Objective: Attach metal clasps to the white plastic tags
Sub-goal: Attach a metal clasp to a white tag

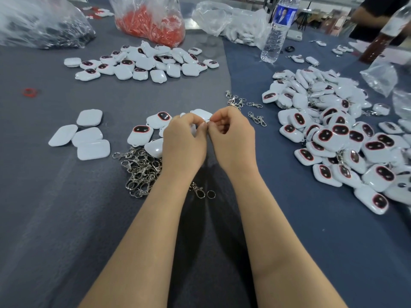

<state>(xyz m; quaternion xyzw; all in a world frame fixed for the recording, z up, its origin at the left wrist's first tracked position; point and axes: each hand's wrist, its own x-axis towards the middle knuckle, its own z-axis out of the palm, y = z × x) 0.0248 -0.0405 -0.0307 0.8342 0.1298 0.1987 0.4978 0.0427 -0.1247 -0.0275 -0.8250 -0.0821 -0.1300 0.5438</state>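
Note:
My left hand (183, 138) and my right hand (232, 134) meet at the table's middle, fingertips together. The left hand grips a white plastic tag (194, 129), mostly hidden by its fingers. The right hand pinches a small metal ring of a clasp (207, 121) at the tag's edge. A heap of metal clasps (140, 168) lies just left of my left wrist. A few loose white tags (142, 134) with dark oval faces lie beside the hands. One clasp and a split ring (201, 192) lie between my forearms.
A large pile of tags with clasps (338, 138) spreads on the right. Another tag pile (142, 63) sits at the back. Blank white tags (89, 138) lie left. A water bottle (277, 30), a bag of red pieces (153, 23) and other plastic bags stand behind. Several clasps (244, 105) lie by the right hand.

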